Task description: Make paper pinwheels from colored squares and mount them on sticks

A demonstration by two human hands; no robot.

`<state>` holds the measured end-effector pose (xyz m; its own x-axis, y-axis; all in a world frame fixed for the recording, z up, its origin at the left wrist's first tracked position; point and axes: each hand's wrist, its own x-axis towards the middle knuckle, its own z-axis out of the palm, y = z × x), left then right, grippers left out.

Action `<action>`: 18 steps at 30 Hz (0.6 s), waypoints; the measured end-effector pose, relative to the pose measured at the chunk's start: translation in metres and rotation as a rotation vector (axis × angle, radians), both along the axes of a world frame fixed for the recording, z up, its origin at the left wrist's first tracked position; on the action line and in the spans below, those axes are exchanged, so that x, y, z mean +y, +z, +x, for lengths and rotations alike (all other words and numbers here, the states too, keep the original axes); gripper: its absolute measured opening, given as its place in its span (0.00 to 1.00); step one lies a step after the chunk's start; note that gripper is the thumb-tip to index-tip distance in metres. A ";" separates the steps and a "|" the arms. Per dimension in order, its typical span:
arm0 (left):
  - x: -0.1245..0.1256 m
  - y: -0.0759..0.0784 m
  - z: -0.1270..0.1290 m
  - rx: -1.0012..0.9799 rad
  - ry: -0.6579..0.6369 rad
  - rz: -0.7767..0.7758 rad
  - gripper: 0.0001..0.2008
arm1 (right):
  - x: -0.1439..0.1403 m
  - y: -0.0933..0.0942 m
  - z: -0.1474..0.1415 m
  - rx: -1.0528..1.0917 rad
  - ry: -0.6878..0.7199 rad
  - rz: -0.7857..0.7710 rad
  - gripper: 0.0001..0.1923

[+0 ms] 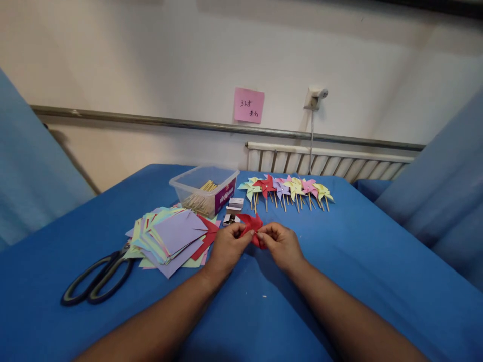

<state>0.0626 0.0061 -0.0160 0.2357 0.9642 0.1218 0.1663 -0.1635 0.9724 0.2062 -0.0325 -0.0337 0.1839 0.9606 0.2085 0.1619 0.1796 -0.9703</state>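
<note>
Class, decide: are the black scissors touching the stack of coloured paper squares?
Touching. The head view shows the scissors with their blades running under the near-left edge of the paper stack; no gap shows between them.

Red folded paper (pixel 252 224): lower part hidden behind fingertips of left hand (pixel 227 248) and right hand (pixel 281 245); exact fold not readable.

Both forearms cut off by bottom edge.

Scissors (pixel 98 279), left of the left hand: blades hidden under the paper stack (pixel 171 239); only the handles show.

Paper stack: lower sheets covered by upper ones, count not tellable.

Small boxes (pixel 234 210) just beyond the hands: print too small to read.

Clear bin (pixel 206 188), beyond the left hand: sticks inside partly hidden by wall and label; label text blurred.

Pink note (pixel 248 105) on the wall, far beyond the hands: writing too small to read with certainty.

Pinwheels (pixel 287 188), beyond the right hand: overlap, number unclear.
</note>
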 end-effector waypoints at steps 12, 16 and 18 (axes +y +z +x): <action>-0.004 0.003 0.001 -0.064 -0.021 -0.061 0.10 | -0.003 0.004 0.001 0.004 -0.032 0.011 0.06; -0.004 0.003 0.001 -0.071 -0.022 -0.057 0.10 | -0.004 0.005 0.001 -0.009 -0.049 0.004 0.07; -0.003 0.003 0.001 -0.073 -0.028 -0.056 0.10 | -0.005 0.005 0.001 -0.014 -0.051 0.000 0.07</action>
